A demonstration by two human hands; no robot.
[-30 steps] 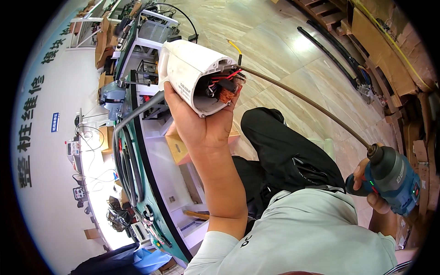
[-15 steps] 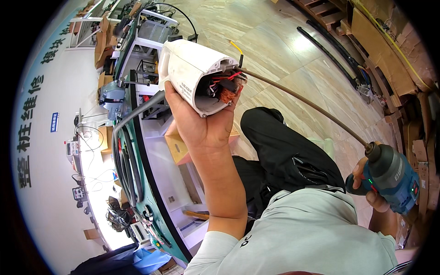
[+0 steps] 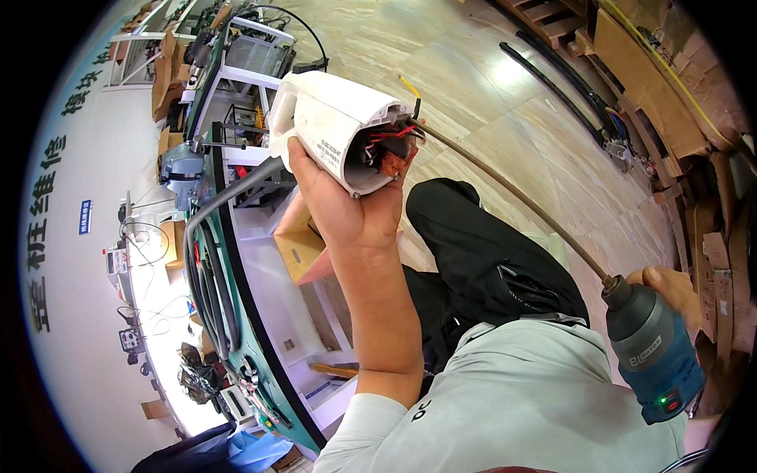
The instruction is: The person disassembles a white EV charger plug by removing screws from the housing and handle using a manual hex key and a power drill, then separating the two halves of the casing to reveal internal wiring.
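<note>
My left hand [image 3: 359, 209] is closed round a white plastic housing [image 3: 327, 126], held up in front of me with its open end toward the right. Red and dark wires [image 3: 388, 142] and a reddish-brown clump [image 3: 397, 162] show inside it. A thick grey cable [image 3: 236, 189] runs from the housing's far side to the workbench. At the right, my right hand [image 3: 672, 290] grips a blue and black cordless driver [image 3: 650, 347]; its handle is hidden behind the body. The driver's long thin bit [image 3: 512, 183] reaches to the housing's upper rim; its tip is hidden there.
A green-topped workbench [image 3: 264, 378] with coiled cables [image 3: 209, 284] and a blue vise [image 3: 183, 169] stands at the left. Below the housing is an open cardboard box [image 3: 300, 244]. Flattened cardboard [image 3: 662, 87] and black cables [image 3: 552, 94] lie at the right.
The driver has swung lower and a little left, turning so its back end points down. My right hand now shows beyond its body. The bit's far end stays at the housing's rim.
</note>
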